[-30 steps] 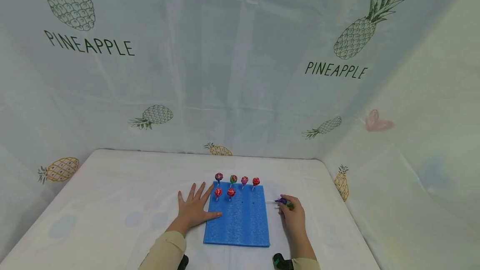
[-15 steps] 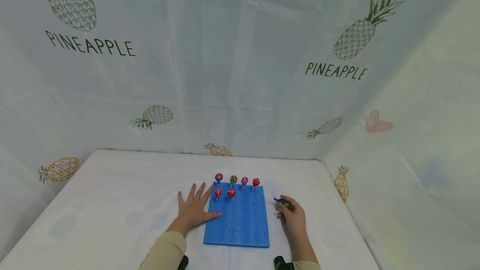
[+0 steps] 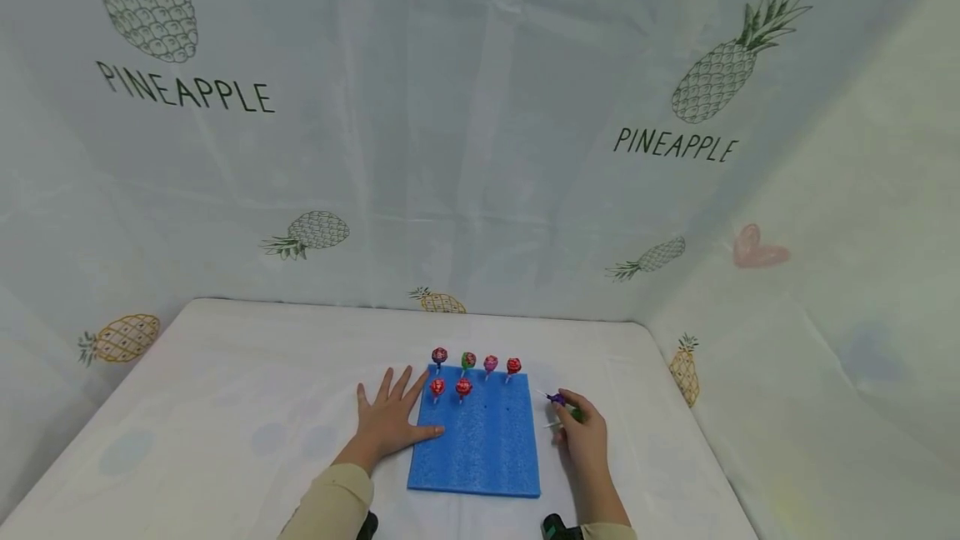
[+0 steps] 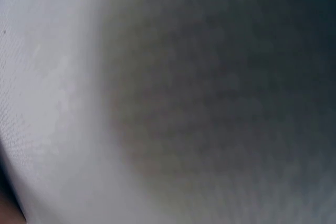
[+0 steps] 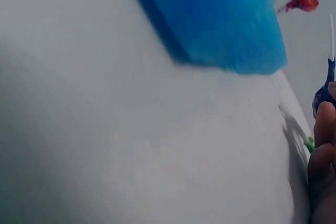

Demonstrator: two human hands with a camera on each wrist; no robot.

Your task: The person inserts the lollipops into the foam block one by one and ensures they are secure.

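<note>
My left hand (image 3: pixel 386 425) lies flat with fingers spread at the left side of a blue foam board (image 3: pixel 483 457), its thumb over the board. To the board's right, my right hand (image 3: pixel 588 437) pinches a purple-wrapped lollipop (image 3: pixel 556 398), whose white stick points up and left; in the right wrist view this purple lollipop (image 5: pixel 323 95) stands above the fingertips. A green lollipop (image 3: pixel 577 415) shows under the same hand, partly hidden by the fingers, its stick pointing left. I cannot tell whether the hand grips it too.
Several lollipops stand upright along the board's far edge, among them a green one (image 3: pixel 468 359), a pink one (image 3: pixel 491 363) and a red one (image 3: pixel 513 366). Two red lollipops (image 3: pixel 437 387) form a shorter row in front. A white cloth (image 3: pixel 247 407) covers the table.
The purple lollipop's stick has tilted away from me, and the green lollipop's stick has swung lower and apart from it. My left hand has stayed in place.
</note>
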